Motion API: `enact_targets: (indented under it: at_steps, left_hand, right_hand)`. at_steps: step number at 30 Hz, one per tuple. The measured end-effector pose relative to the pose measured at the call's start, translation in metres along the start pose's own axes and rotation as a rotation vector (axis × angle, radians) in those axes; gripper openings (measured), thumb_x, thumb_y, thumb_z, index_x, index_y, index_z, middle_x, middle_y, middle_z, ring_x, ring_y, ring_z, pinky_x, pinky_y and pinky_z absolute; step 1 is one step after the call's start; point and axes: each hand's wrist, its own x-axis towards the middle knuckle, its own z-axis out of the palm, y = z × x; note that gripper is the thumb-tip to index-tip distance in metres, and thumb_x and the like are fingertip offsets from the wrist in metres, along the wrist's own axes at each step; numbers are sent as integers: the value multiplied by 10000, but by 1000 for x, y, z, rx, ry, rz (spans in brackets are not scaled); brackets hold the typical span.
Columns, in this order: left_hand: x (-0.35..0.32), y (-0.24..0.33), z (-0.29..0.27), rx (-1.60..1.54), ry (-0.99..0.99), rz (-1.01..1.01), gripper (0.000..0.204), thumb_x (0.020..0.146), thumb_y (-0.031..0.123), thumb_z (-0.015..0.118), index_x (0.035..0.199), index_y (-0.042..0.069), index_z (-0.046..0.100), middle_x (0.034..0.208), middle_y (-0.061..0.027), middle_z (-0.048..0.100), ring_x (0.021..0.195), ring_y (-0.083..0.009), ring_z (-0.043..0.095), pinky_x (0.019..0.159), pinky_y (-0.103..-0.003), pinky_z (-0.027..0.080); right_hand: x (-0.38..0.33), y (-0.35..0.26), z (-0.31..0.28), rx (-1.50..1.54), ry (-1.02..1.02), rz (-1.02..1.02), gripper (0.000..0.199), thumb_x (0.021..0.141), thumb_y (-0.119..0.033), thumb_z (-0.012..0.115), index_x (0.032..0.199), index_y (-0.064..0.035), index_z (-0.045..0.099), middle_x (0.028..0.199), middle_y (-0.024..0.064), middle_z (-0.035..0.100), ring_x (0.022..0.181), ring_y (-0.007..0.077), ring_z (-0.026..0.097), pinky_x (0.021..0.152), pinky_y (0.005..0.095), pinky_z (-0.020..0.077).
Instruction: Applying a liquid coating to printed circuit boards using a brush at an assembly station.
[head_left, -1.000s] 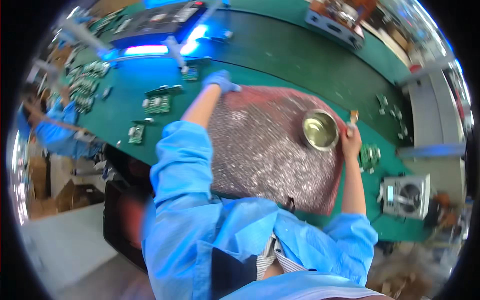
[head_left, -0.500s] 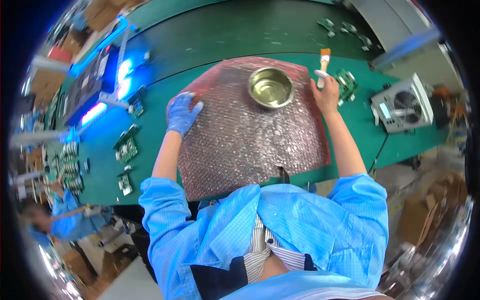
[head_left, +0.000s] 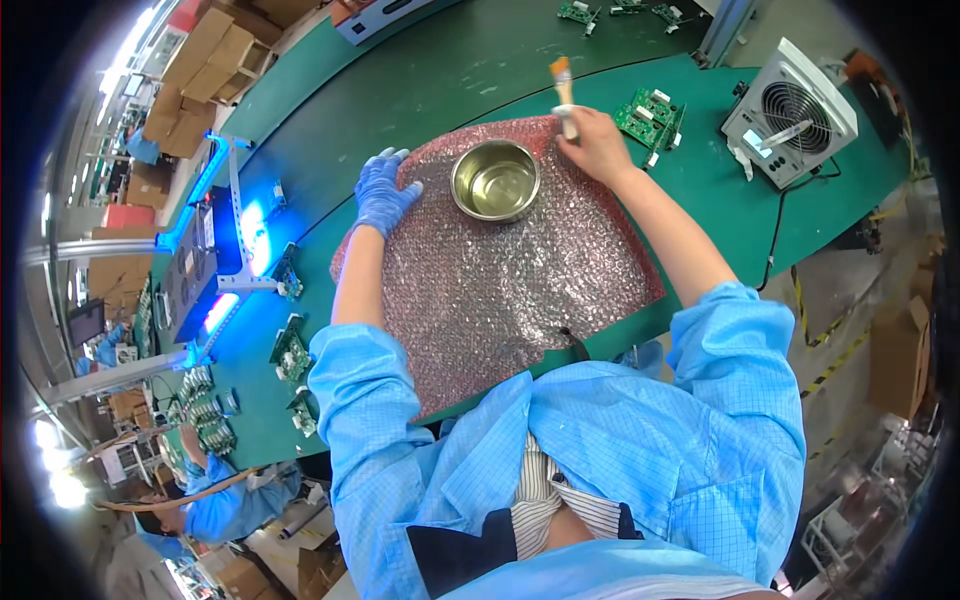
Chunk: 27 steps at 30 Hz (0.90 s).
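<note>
My right hand [head_left: 598,148], bare, is closed on a brush [head_left: 562,85] with a pale handle and orange bristles pointing away from me. It is at the far right corner of a pinkish bubble-wrap sheet [head_left: 480,300]. A round metal bowl [head_left: 464,182] stands on the sheet's far part, with what looks like yellowish liquid inside. My left hand [head_left: 384,192], in a blue glove, lies at the sheet's far left edge. Its fingers are stretched out and hold nothing. A green circuit board [head_left: 650,120] lies to the right of my right hand.
At the right stands a white fan unit [head_left: 795,115] with a black cable. A dark machine with blue lights [head_left: 215,245] stands at the left. More circuit boards [head_left: 290,350] lie near it and at the back. A co-worker [head_left: 225,500] sits at the lower left.
The view has turned. My right hand with the brush has moved left, from beside the circuit board to the sheet's far corner. My left hand is farther forward along the sheet's edge.
</note>
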Motion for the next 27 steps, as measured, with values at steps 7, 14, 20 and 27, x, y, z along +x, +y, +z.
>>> enact_targets:
  at_steps: [7,14,20,27]
  left_hand:
    - [23,-1,11,-328,-344,-112,471,626,279,690,1045,123,543,961,-74,576,904,-191,520,839,-314,388]
    - [34,-20,5,-928,-580,-317,330,694,270,672,901,20,607,819,-15,602,745,-104,524,735,-257,415]
    - [44,-22,12,-302,-529,-435,481,608,475,676,815,46,604,765,-111,600,719,-207,548,686,-325,425]
    - [44,-8,12,17,-300,-392,515,626,474,649,954,88,551,970,-144,556,911,-277,527,796,-378,405]
  right_hand:
    - [26,-7,40,115,-280,81,306,684,-105,576,977,-114,486,810,102,570,785,257,555,758,368,395]
    - [33,1,35,226,-264,27,290,693,-74,531,976,-111,480,805,102,574,692,294,555,586,364,449]
    - [27,12,48,230,-188,51,268,672,-60,527,933,-106,485,768,102,562,685,293,549,588,371,445]
    - [18,10,44,-71,-147,-14,217,685,-54,525,892,-119,514,744,54,568,712,231,555,603,350,423]
